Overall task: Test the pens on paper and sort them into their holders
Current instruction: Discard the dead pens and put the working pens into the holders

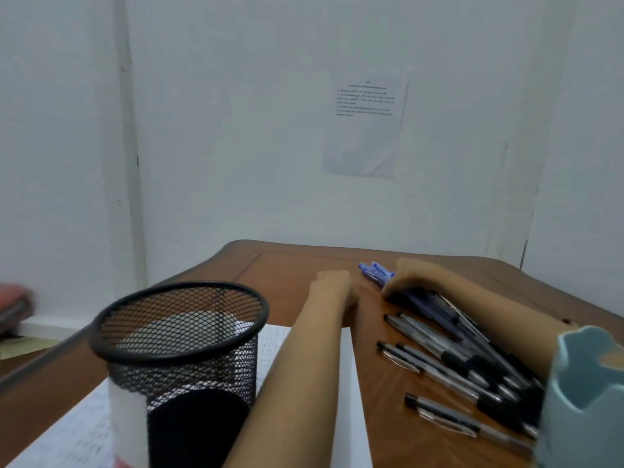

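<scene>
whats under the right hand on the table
A bundle of dark blue pens lies under the right hand, and their blue ends poke out beyond it. The palm covers the middle of the pens, so the grip and the count are hidden.

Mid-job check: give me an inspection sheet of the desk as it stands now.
Surface: wooden table; paper sheet at its near left, under the left forearm.
Job's things: black mesh holder near left; pale blue holder near right; pens heaped loose on the right; blue pens at the far end.
Clutter: nothing seen.
Hands: left hand curled on the table, contents hidden; right hand laid over a dark pen bundle, grip unclear.
Cables: nothing seen.
Surroundings: white wall with printed notice; blurred red object low at left.
</scene>
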{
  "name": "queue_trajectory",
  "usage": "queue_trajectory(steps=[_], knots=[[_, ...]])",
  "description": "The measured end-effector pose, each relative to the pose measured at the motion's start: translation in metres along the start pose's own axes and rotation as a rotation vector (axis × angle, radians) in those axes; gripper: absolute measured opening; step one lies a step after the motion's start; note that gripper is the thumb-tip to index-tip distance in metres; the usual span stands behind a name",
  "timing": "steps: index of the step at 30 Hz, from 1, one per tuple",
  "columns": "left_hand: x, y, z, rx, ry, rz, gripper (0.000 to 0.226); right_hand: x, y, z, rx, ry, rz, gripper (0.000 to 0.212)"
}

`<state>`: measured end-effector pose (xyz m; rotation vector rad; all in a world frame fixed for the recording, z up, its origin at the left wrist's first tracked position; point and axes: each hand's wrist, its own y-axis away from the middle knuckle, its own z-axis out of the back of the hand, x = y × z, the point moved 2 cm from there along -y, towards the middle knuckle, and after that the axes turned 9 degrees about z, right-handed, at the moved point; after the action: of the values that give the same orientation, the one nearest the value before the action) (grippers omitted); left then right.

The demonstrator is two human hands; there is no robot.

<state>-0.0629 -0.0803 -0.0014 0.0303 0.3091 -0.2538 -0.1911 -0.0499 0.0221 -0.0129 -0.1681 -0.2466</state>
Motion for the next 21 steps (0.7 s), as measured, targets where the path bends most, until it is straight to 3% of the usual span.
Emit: queue_trajectory(steps=[6, 12, 14, 21], knots=[[0.008, -0.001, -0.012, 0.081, -0.113, -0.062, 0.068, -0.002, -0.003, -0.002, -0.088, 0.001, 0.003, 0.048], [0.007, -0.002, -0.014, 0.089, -0.148, -0.066, 0.069, -0.010, -0.006, 0.000, -0.104, -0.076, 0.044, 0.033], [0.006, -0.003, -0.014, 0.090, -0.152, -0.067, 0.069, -0.015, -0.006, 0.002, -0.085, -0.139, 0.055, 0.020], [0.011, 0.000, -0.021, 0.035, -0.147, -0.103, 0.067, -0.030, -0.015, 0.011, -0.125, -0.577, 0.087, 0.011]])
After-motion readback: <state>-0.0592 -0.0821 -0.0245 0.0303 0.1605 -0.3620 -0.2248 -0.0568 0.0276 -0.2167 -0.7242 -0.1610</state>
